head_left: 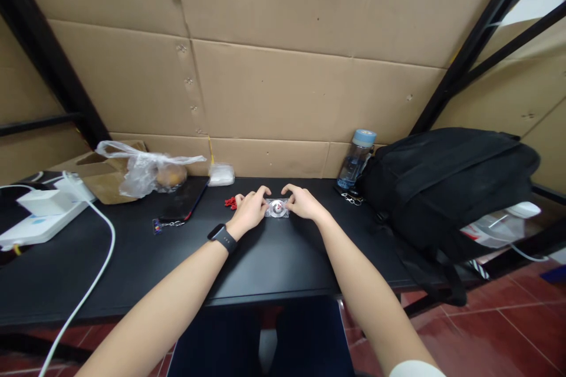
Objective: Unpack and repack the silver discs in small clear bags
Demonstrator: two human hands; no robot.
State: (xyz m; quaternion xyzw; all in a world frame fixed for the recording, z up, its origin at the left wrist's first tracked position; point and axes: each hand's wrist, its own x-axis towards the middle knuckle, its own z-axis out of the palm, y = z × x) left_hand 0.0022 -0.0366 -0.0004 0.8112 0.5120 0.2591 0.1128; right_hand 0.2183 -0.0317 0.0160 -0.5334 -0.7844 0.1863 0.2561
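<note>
A small clear plastic packet (277,208) lies flat on the black table (274,259). Inside it shows a round, silvery-white piece with a red mark in the middle. My left hand (250,210), with a dark watch (222,237) on its wrist, holds the packet's left edge between thumb and curled fingers. At the opposite edge my right hand (305,202) grips the packet in the same way. Just left of my left hand sits a small red object (230,203), partly hidden by the fingers; its kind is unclear.
On the left are a white power strip (39,221) with a cable, a tied plastic bag (144,171) and a black pouch (183,203). A white packet (221,175) lies near the cardboard wall (274,94). A water bottle (355,159) and black backpack (446,182) stand right.
</note>
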